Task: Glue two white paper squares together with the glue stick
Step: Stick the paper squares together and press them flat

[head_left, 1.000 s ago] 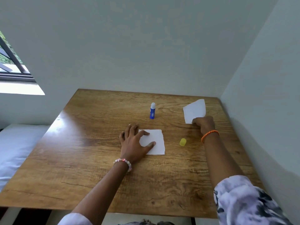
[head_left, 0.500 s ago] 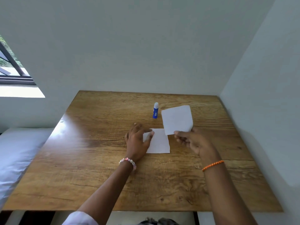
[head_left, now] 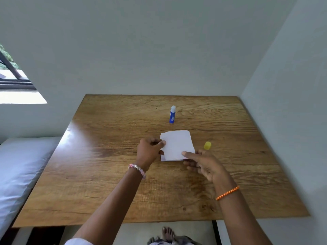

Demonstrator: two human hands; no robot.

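The upper white paper square (head_left: 177, 145) lies over the lower paper square (head_left: 163, 157), of which only thin strips show at the left and bottom edges. My left hand (head_left: 149, 151) pinches the left edge of the papers. My right hand (head_left: 201, 162) holds the upper square at its near right corner, thumb on top. The blue glue stick (head_left: 172, 114) stands upright and uncapped behind the papers. Its yellow cap (head_left: 207, 145) lies to the right of the papers.
The wooden table (head_left: 106, 174) sits in a corner, with walls behind and to the right. A grey mattress (head_left: 19, 167) lies beside its left edge. A bare foot (head_left: 167, 234) shows below the near edge.
My right hand carried the second paper from the far right of the table down onto the first square. My left hand shifted from pressing the first square flat to pinching the left edge.
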